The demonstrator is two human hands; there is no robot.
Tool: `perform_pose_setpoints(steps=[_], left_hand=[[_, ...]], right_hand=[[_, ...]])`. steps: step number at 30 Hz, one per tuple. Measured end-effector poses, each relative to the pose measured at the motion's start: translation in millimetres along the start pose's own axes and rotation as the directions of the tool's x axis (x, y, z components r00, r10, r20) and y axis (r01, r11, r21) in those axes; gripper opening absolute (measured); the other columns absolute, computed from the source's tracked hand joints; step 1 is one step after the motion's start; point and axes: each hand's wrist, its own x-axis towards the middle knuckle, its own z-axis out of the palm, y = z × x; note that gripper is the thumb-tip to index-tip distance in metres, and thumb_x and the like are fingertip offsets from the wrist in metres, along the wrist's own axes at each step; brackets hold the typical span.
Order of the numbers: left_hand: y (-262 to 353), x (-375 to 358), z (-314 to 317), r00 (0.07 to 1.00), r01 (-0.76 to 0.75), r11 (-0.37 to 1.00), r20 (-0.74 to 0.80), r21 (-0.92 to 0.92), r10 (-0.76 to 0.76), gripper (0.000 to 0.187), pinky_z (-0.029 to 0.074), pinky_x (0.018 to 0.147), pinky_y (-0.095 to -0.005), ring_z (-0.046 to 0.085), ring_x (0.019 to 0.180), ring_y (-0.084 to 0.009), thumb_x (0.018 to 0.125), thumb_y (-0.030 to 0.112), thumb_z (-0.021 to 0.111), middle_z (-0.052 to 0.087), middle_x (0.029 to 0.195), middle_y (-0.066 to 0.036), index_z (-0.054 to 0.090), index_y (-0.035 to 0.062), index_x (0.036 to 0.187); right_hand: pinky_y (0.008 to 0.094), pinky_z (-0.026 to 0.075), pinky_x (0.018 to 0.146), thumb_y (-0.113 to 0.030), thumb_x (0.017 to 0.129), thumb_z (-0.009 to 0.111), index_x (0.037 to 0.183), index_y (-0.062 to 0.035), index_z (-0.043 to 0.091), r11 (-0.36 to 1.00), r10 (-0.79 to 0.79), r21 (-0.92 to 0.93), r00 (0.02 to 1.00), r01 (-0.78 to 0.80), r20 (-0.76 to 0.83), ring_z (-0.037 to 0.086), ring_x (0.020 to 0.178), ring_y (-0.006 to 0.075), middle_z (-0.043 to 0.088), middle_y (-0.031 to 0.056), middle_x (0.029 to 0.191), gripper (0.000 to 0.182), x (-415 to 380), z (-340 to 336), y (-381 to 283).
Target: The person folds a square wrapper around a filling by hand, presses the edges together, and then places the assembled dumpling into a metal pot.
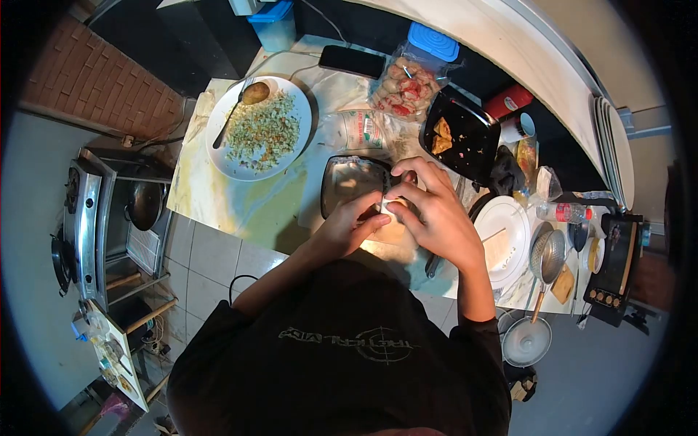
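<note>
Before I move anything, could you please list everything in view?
Table: one, marbled, centre
Plate of chopped food: one, white, table's left
Phone: one, black, back edge
Lidded containers: two, blue-topped, back edge
Labelled packet: one, whitish, mid-table
Food tray: one, black, back right
Shallow tray: one, dark, centre
Side plate: one, white, table's right
Strainer: one, silver, right end
Toaster oven: one, black, far right
Stove: one, silver, far left
Smaller clutter: uncountable, mixed, right end
Small piece: one, white, held at centre
Shirt: one, black, foreground
Left hand: one, bare, centre
Right hand: one, bare, centre
</note>
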Motion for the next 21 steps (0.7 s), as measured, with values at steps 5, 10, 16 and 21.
perform_pose_setpoints(steps=[5, 10, 16, 21], left_hand=[[-2, -5, 0, 1.0, 0.023, 0.999, -0.002, -0.041, -0.023, 0.015, 0.045, 0.074, -0.0251, 0.053, 0.082, -0.0071, 0.098, 0.007, 0.057, 0.059, 0.09, -0.003, 0.055, 0.0012, 0.112], [-24, -7, -4, 0.999, 0.042, 0.997, 0.012, -0.06, -0.042, 0.021, 0.046, 0.076, -0.0256, 0.055, 0.084, -0.0073, 0.099, 0.011, 0.057, 0.06, 0.098, -0.003, 0.055, 0.0018, 0.118], [-27, -13, -6, 0.832, 0.243, 0.586, -0.144, -0.773, -0.535, 0.035, 0.049, 0.089, -0.0291, 0.06, 0.103, -0.012, 0.102, 0.017, 0.05, 0.063, 0.114, -0.007, 0.051, 0.0031, 0.135], [-42, -24, -20, 0.834, 0.135, 0.652, -0.27, -0.746, -0.481, 0.049, 0.05, 0.094, -0.0338, 0.059, 0.114, -0.0191, 0.103, 0.02, 0.052, 0.057, 0.128, -0.012, 0.038, -0.0038, 0.143]], right_hand=[[0.0388, 0.045, 0.091, -0.009, 0.08, 0.07, 0.09, -0.0053, 0.066, 0.999, 0.012, -0.031, 0.997, -0.009, 0.079, 0.055, 0.103, 0.0293, 0.054, 0.0093, 0.112, 0.011, 0, -3, -3], [0.0379, 0.046, 0.092, -0.011, 0.083, 0.071, 0.106, -0.0071, 0.064, 0.975, 0.113, 0.199, 0.991, -0.096, -0.076, 0.057, 0.104, 0.0328, 0.055, 0.0133, 0.112, 0.024, 1, -5, -7], [0.0385, 0.044, 0.094, -0.011, 0.09, 0.061, 0.109, -0.0076, 0.065, 0.951, 0.275, 0.175, 0.956, -0.255, -0.099, 0.056, 0.108, 0.0329, 0.053, 0.0148, 0.115, 0.02, -10, 30, 46], [0.0452, 0.038, 0.1, -0.015, 0.089, 0.062, 0.109, -0.0096, 0.069, 0.963, 0.203, -0.171, 0.977, -0.211, -0.063, 0.045, 0.119, 0.0347, 0.048, 0.0139, 0.128, 0.022, -32, 81, 62]])
